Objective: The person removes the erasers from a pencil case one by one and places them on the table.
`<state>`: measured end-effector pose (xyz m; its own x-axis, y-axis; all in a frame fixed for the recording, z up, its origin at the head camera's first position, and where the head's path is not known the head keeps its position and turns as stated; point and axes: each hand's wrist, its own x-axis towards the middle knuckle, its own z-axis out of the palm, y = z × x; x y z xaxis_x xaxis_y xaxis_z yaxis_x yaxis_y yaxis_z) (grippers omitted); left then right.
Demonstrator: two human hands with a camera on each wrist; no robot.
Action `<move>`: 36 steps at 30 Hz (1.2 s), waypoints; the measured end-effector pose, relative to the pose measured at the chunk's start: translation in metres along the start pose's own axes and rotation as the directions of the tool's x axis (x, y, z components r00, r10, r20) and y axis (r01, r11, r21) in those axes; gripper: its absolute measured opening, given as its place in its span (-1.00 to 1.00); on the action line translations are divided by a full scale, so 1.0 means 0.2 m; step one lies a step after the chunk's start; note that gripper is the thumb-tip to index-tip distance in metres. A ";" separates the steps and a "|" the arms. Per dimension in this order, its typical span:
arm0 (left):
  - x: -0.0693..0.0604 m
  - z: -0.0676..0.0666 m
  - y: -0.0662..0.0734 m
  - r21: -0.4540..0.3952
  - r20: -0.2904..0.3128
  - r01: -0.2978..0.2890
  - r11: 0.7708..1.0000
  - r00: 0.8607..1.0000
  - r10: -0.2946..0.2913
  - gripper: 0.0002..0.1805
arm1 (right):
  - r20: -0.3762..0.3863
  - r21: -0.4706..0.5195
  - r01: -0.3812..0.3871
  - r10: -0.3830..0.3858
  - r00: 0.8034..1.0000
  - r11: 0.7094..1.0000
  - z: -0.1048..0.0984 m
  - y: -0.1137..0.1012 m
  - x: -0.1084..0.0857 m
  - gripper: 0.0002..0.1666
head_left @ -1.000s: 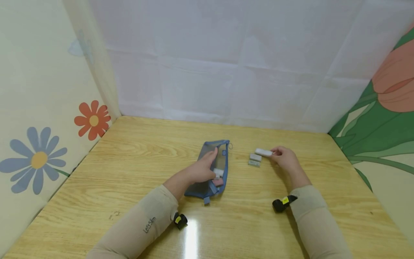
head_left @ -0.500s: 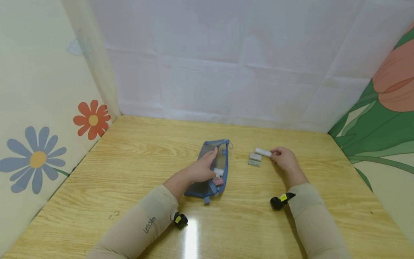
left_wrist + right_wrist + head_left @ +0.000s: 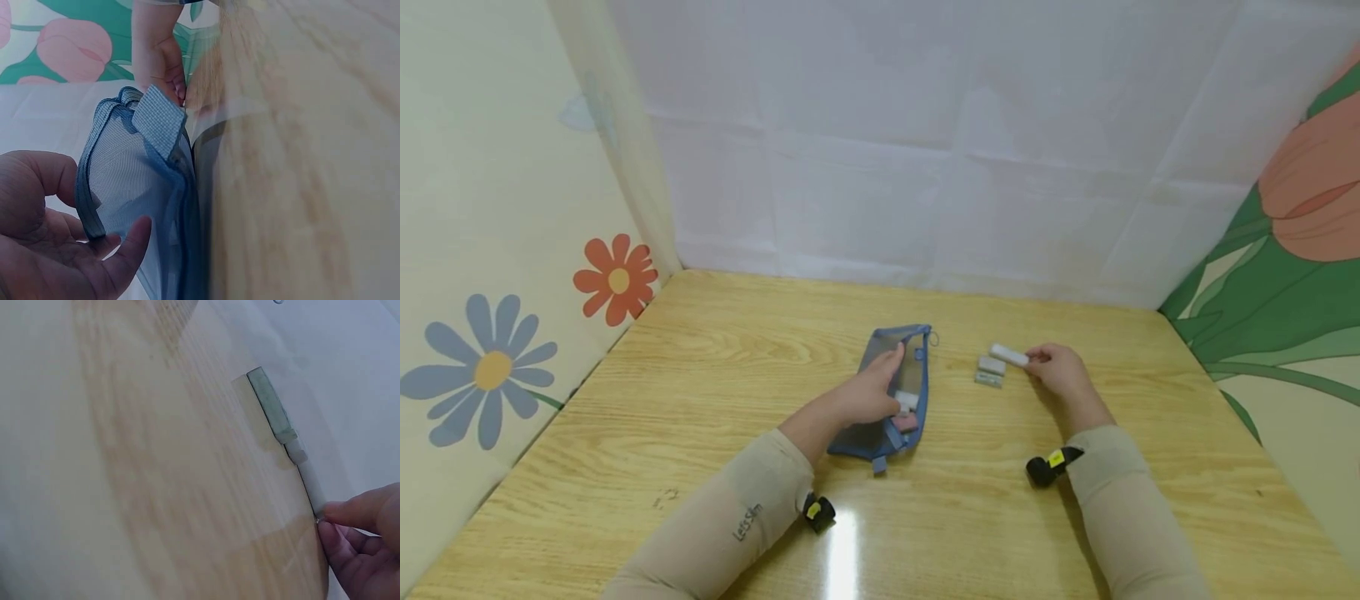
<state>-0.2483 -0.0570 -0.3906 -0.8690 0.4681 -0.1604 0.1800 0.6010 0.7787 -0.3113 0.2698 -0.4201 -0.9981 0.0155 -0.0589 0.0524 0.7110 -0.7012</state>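
Lying on the wooden table (image 3: pixel 737 350), that blue mesh pouch (image 3: pixel 924 383) could slump if the left hand (image 3: pixel 867 396) gripping it slackens; the right hand (image 3: pixel 1062 371) pinches the white bar (image 3: pixel 1009 355) by one end, so a crooked nudge might skew the grey block (image 3: pixel 992 365) and green block (image 3: pixel 988 379) alongside.

Even, soft light; a white glare streak (image 3: pixel 842 558) marks the wood-grain tabletop (image 3: pixel 955 517); wrist views look hazy.
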 end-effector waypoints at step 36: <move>0.01 0.00 0.00 -0.004 0.008 0.020 1.000 1.000 -0.020 0.02 | 0.206 0.133 0.284 -0.306 0.929 0.950 0.29 -0.44 -0.20 -0.70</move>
<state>-0.2497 -0.0562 -0.3910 -0.8686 0.4613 -0.1807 0.1607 0.6074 0.7780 -0.2744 0.1649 -0.3973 -0.9374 -0.3480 0.0140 -0.2292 0.5862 -0.7771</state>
